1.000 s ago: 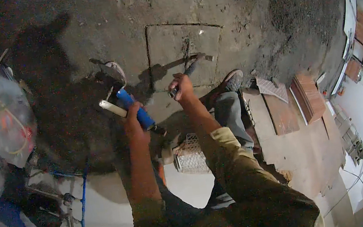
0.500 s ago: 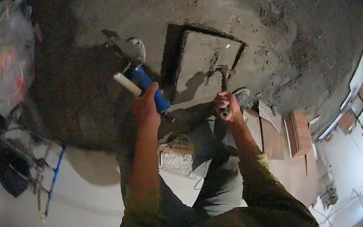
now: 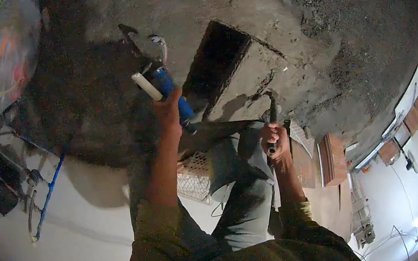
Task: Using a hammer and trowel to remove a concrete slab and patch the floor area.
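Note:
My left hand [image 3: 168, 114] is wrapped round a blue power tool [image 3: 185, 111] with a pale cylindrical handle [image 3: 147, 87] beside its body. Its far end lies in shadow, and I cannot make out the kind. My right hand [image 3: 275, 140] is closed round the dark handle of a hammer [image 3: 272, 108], whose head end meets a grey concrete slab [image 3: 244, 80]. Left of the slab gapes a dark rectangular opening [image 3: 216, 49] in the rough floor. The bottom of the opening is hidden in shadow.
Rough grey floor [image 3: 338, 59] with loose grit spreads ahead. A clear plastic bag [image 3: 11, 56] is at far left, above a blue metal frame [image 3: 53, 184]. A white mesh crate [image 3: 193, 178] stands by my legs, and brown boxes [image 3: 332, 158] are to the right.
The slab has shifted to the right, and the dark opening on its left has grown much wider. My right hand with the hammer has moved slightly right and nearer to me.

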